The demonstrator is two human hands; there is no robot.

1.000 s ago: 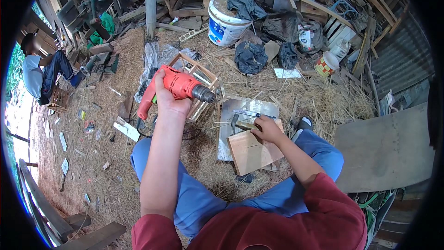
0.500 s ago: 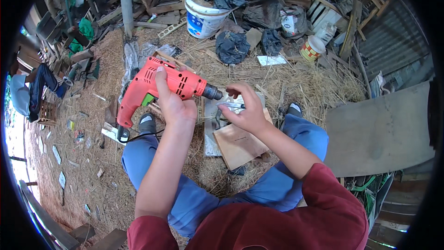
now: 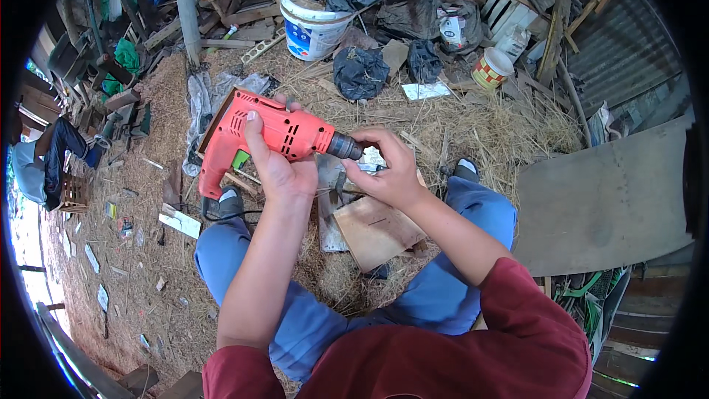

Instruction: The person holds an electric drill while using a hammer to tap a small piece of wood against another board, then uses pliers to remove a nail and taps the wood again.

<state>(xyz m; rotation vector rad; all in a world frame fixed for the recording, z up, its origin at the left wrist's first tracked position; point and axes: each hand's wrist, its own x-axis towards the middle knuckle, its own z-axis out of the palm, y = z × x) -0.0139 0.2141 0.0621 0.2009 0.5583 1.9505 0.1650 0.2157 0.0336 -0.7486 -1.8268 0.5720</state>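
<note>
A red electric drill (image 3: 255,129) with a green trigger lies across my left hand (image 3: 279,170). That hand is closed round the drill's body from below, thumb along its near side. The drill's dark chuck (image 3: 345,147) points right. My right hand (image 3: 391,170) has its fingers curled at the chuck's front end, index finger over the top and thumb below; whether a small piece sits between them is hidden. Below the hands, a thin brown board (image 3: 377,233) lies partly over a pale flat sheet (image 3: 330,235) on the ground between my feet.
Straw and wood chips cover the ground. Farther off stand a white-and-blue bucket (image 3: 314,33), black plastic bags (image 3: 360,72) and a small red-and-yellow tub (image 3: 492,69). A large grey-brown panel (image 3: 602,199) is at the right. At the far left, another person's dark-clothed leg (image 3: 63,144) shows.
My right hand has come up against the chuck, its fingers closing round the front end. Earlier they were just apart from it. The drill has shifted slightly right and its handle has swung.
</note>
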